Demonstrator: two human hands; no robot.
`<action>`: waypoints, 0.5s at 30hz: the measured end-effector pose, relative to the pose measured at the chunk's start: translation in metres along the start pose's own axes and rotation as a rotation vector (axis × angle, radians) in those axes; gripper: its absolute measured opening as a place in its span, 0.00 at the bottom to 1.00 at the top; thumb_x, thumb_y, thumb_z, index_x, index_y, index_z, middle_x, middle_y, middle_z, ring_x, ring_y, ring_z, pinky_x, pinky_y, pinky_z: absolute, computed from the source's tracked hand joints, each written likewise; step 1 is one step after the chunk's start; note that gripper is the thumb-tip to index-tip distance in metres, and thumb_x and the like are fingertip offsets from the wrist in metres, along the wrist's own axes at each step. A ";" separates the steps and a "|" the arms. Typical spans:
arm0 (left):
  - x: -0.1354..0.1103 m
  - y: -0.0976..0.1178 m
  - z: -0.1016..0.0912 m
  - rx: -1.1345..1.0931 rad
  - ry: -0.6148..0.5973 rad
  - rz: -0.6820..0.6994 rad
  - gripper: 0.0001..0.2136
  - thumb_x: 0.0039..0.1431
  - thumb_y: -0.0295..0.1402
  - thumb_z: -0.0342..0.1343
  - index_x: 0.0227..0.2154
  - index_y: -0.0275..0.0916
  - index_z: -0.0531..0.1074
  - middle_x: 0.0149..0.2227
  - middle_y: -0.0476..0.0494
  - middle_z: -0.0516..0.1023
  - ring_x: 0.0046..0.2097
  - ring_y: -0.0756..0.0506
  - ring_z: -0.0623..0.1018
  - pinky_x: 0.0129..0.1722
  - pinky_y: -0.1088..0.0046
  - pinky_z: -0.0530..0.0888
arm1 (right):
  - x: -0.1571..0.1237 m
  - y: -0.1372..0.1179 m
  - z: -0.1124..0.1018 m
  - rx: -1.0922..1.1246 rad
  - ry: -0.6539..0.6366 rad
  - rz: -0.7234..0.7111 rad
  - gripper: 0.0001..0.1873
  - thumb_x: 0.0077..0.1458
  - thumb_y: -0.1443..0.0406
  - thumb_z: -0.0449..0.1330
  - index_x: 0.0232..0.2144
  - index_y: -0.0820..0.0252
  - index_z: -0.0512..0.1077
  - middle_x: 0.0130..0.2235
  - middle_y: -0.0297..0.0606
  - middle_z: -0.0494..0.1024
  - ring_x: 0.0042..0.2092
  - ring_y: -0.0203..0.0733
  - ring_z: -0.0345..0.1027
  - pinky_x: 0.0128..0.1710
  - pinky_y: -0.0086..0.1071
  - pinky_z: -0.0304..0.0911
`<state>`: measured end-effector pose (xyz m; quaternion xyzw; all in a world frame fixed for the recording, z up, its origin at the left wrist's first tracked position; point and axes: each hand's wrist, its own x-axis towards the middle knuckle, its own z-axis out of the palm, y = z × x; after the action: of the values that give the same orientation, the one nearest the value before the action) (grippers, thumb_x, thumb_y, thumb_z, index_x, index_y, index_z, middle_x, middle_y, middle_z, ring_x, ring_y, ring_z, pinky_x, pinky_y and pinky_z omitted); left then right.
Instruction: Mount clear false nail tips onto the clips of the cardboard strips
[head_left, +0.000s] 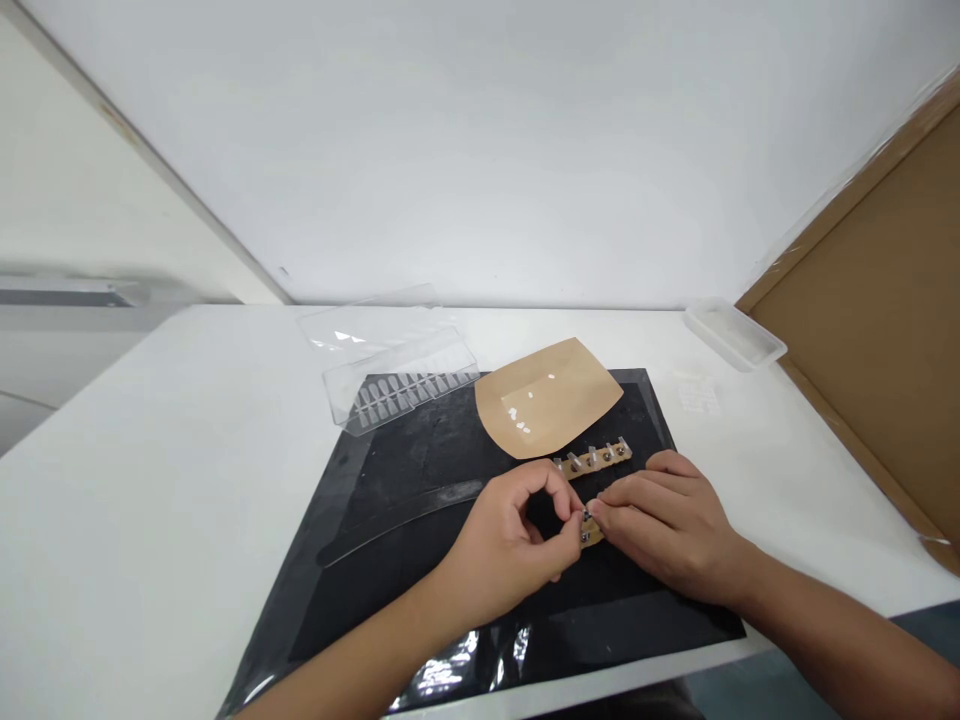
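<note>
Over the black mat (420,535), the fingertips of my two hands meet at a second tan strip (592,537), which they largely cover. My left hand (517,535) makes a ring, thumb and forefinger pinched at a tiny dark and shiny piece too small to name. Against the strip's other side, my right hand (667,520) has its fingers pressed together; whatever they grip is hidden. Just beyond the fingers lies another tan strip (616,453), with several clear nail tips standing on small dark mounts.
A tan paper tray (574,385) holds small white bits. A curved black nail file (397,520) lies left of my hands. Behind it is an open clear box (401,385) of nail tips. A translucent tub (735,335) stands at the back right, beside a cardboard panel (885,290).
</note>
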<state>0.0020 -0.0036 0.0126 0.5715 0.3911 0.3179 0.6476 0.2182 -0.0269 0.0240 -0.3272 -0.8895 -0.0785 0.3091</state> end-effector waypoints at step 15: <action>-0.003 -0.005 0.002 -0.028 0.005 -0.132 0.12 0.50 0.33 0.67 0.29 0.38 0.67 0.35 0.47 0.77 0.24 0.54 0.73 0.18 0.78 0.78 | 0.000 0.001 0.003 -0.006 -0.005 -0.021 0.11 0.67 0.72 0.64 0.30 0.61 0.73 0.32 0.32 0.81 0.30 0.33 0.69 0.36 0.36 0.54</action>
<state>0.0019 -0.0074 0.0082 0.5344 0.4252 0.2815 0.6741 0.2172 -0.0244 0.0214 -0.3191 -0.8934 -0.0834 0.3051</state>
